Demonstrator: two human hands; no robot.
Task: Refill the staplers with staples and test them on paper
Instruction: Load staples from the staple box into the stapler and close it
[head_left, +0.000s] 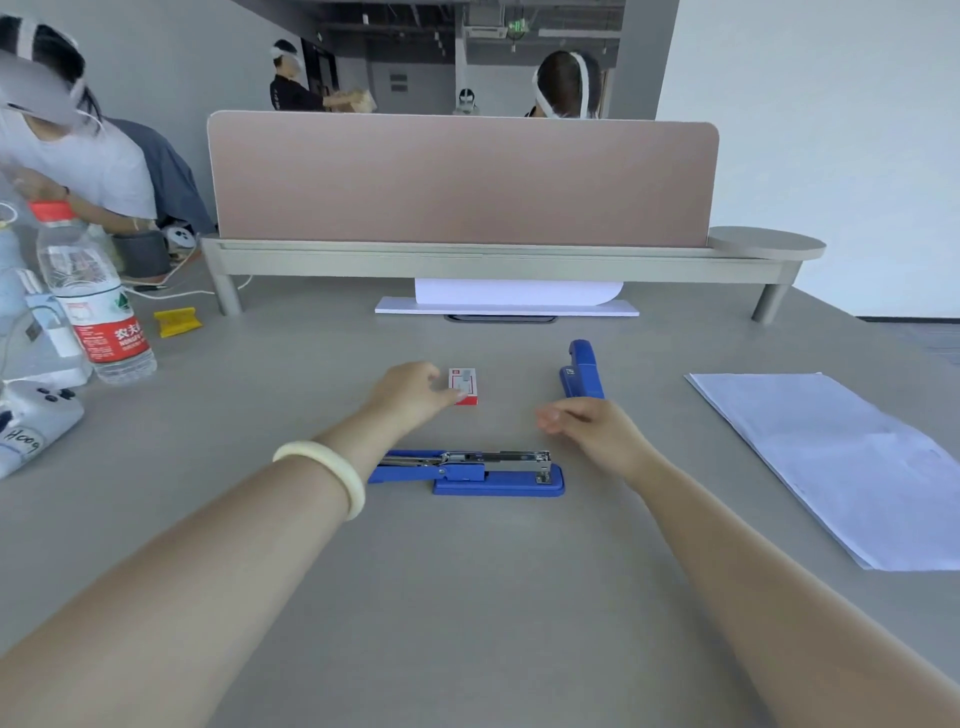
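Observation:
A blue stapler (483, 470) lies on the grey desk in front of me, swung fully open with its metal staple channel showing. Beyond it sits a small red and white staple box (463, 385). My left hand (410, 396) reaches to the box, its fingertips touching the box's near left corner. A second blue stapler (583, 370) stands closed further right. My right hand (592, 428) hovers just in front of that stapler, fingers loosely curled and holding nothing. A stack of white paper (852, 462) lies at the right.
A water bottle (93, 301), a yellow item (177, 321) and a white controller (36, 421) stand at the left. A pink divider (462, 179) on a low shelf closes off the back, with white sheets (509, 301) beneath it. Other people sit beyond and at the left.

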